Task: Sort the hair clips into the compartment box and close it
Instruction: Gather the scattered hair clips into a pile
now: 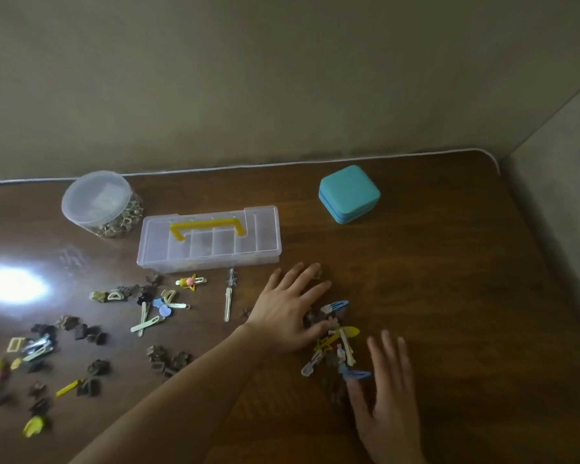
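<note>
- Head view: a dark brown wooden table runs up to a plain wall, with a bright glare patch on its left part
- The clear compartment box lies near the middle of the table, lid down, a yellow handle flat on top; dividers show through the lid
- Behind and to the left of the box stands a round clear tub with a frosted lid and small brownish pieces inside
- To the right of the box, well apart, sits a closed teal square case
- Hair clips lie scattered in front of the box and off to the left: pale green snap clips, a yellow star clip, many small dark claw clips, a yellow one at the lower left
- A long pale clip lies on its own just in front of the box
- The left hand lies palm down, fingers spread and released, its thumb side touching a small heap of clips
- That heap holds blue, yellow and dark clips, between the two hands
- The right hand is palm down, fingers spread and loose, its thumb tip at a blue snap clip at the near edge of the heap; it grasps nothing
- Both hands are slightly blurred
</note>
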